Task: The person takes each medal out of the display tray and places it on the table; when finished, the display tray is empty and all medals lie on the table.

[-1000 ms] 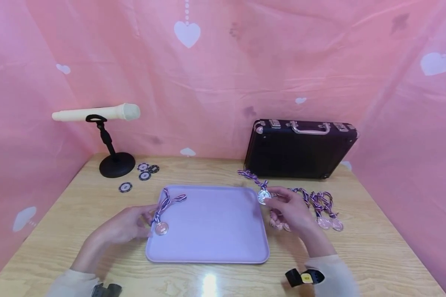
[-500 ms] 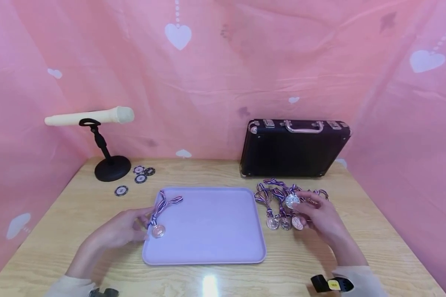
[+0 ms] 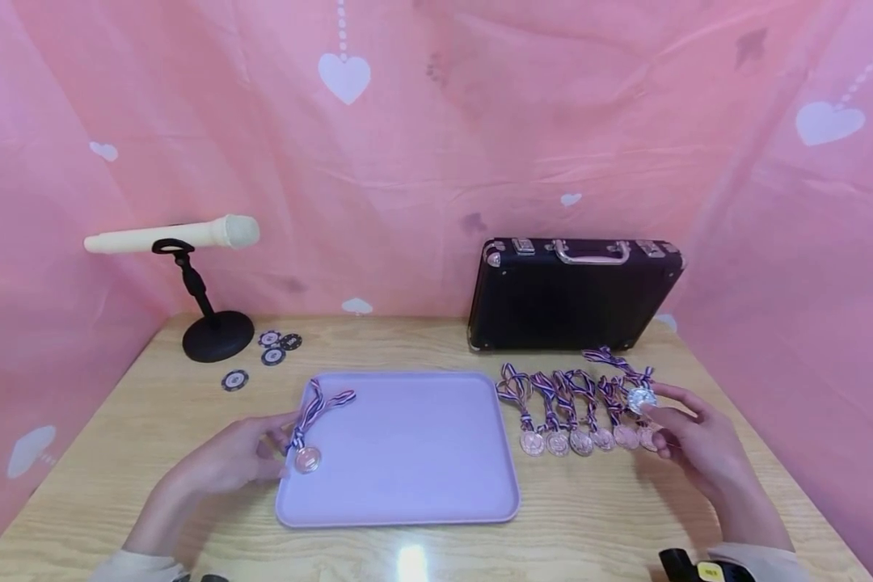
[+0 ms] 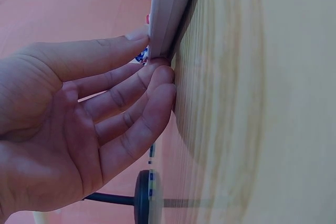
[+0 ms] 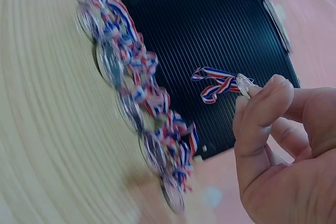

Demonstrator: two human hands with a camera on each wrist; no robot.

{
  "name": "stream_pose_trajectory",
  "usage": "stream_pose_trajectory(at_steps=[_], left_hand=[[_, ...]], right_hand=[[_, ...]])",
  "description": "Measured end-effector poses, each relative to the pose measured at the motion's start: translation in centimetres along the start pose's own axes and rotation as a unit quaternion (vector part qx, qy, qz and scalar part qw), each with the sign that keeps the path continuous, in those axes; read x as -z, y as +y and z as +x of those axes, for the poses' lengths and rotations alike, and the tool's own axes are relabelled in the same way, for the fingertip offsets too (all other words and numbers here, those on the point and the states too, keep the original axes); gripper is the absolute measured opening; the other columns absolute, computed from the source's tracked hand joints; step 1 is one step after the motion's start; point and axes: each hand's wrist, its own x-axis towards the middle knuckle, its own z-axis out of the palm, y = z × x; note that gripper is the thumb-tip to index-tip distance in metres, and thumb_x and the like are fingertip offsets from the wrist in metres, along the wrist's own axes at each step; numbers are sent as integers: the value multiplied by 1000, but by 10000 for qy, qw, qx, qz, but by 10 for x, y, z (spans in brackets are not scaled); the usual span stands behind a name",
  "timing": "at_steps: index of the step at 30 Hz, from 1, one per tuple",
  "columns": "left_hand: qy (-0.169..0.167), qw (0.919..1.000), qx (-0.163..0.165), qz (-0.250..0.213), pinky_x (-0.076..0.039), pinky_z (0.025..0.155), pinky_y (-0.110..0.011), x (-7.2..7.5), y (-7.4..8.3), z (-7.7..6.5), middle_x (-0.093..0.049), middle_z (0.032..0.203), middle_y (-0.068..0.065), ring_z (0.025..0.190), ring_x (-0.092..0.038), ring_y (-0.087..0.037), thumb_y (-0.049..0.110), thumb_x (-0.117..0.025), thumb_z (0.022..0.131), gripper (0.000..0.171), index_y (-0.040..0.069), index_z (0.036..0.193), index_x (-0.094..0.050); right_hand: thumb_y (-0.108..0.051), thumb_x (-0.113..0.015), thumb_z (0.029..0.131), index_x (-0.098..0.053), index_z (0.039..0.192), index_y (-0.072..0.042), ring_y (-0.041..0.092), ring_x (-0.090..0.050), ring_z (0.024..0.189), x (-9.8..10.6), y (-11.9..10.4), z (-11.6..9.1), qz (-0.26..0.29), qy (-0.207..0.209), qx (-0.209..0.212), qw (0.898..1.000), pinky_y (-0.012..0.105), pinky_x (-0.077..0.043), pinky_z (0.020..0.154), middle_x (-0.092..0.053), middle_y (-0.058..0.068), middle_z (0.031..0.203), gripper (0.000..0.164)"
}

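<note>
My right hand (image 3: 709, 444) pinches the rim of a silver medal (image 3: 641, 401) between thumb and fingers. Its striped ribbon dangles toward the case in the right wrist view. Below it, several medals (image 3: 580, 442) with knotted red, white and blue ribbons lie in a row right of the tray. At the left side of the lilac tray (image 3: 407, 453), my left hand (image 3: 233, 454) holds the rim, thumb above and fingertips curled at the underside, as the left wrist view shows. One medal (image 3: 308, 460) lies on the tray's left part, its ribbon close to my left fingers.
A black case (image 3: 575, 299) with a metal handle stands behind the row of medals. At the back left a white microphone (image 3: 175, 235) sits on a black stand (image 3: 218, 335). Several poker chips (image 3: 272, 356) lie near its base. Pink cloth (image 3: 436, 186) hangs behind the table.
My right hand has carried the pinched medal rightward, from the tray's right edge to the far end of the row. The left hand stays at the tray's left rim.
</note>
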Motion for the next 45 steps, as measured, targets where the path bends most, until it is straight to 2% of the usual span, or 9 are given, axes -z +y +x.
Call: stream_pose_trajectory(at_steps=[13,19,25,27,29,30,33,37,45], left_hand=[[-19,9999,-16,-122,-53,67,-28,0,0,-1,-65,108,-8,83,-62,-20,1,-82,85,80,-1,157,-46],[-41,9999,-11,-142,-54,67,-29,1,-1,-2,-65,109,-8,84,-62,-20,2,-82,86,80,-1,157,-46],[-45,9999,-72,-140,-54,69,-28,1,-1,-2,-66,108,-8,85,-62,-20,4,-83,86,80,-2,157,-46],[-47,9999,-61,-121,-54,69,-28,1,-1,-2,-66,108,-7,85,-62,-20,5,-83,86,80,-2,157,-46],[-43,9999,-54,-89,-53,70,-28,1,-1,-2,-66,108,-7,86,-62,-20,5,-83,86,80,-2,157,-46],[-44,9999,-52,-89,-54,70,-28,1,-2,-2,-66,109,-7,86,-62,-20,5,-83,86,81,-1,157,-46],[-43,9999,-46,-118,-54,70,-28,0,-2,-1,-66,109,-7,86,-62,-20,5,-83,86,81,-1,158,-45],[-51,9998,-15,-190,-55,69,-28,0,-3,-1,-66,110,-8,85,-63,-20,4,-82,86,81,-1,158,-45],[-51,9996,-96,-245,-55,68,-28,-1,-3,-1,-66,109,-9,86,-62,-20,3,-82,86,81,-2,158,-44]], right_hand=[[-1,-57,106,-70,109,-35,6,-59,57,50,14,6,588,41,-18,9983,19,-50,51,-73,-4,81,37],[1,-58,104,-72,99,-41,4,-59,59,60,18,8,-74,120,-283,9995,19,-50,52,-70,-5,79,45],[-4,-60,105,-68,92,-48,5,-57,59,67,19,10,-922,147,-691,9932,20,-49,52,-64,-5,74,46],[-6,-60,105,-68,100,-42,5,-57,60,69,20,11,-1268,132,-744,9890,20,-49,53,-65,-6,74,37],[-10,-60,106,-69,116,-23,5,-58,60,69,19,12,-1701,142,-734,9826,21,-50,53,-66,-7,75,19],[-10,-60,106,-67,124,-13,5,-57,60,69,19,13,-1894,168,-740,9790,21,-50,53,-66,-7,75,20],[-13,-59,106,-42,146,15,5,-57,61,67,19,14,-2473,199,-711,9661,23,-51,54,-66,-7,75,51],[-13,-58,106,-32,154,15,6,-57,58,65,20,14,-2997,311,-656,9513,25,-51,53,-66,-6,74,62],[-11,-59,102,-39,152,13,9,-54,50,60,20,15,-3694,358,-509,9272,27,-46,46,-62,-2,62,59]])
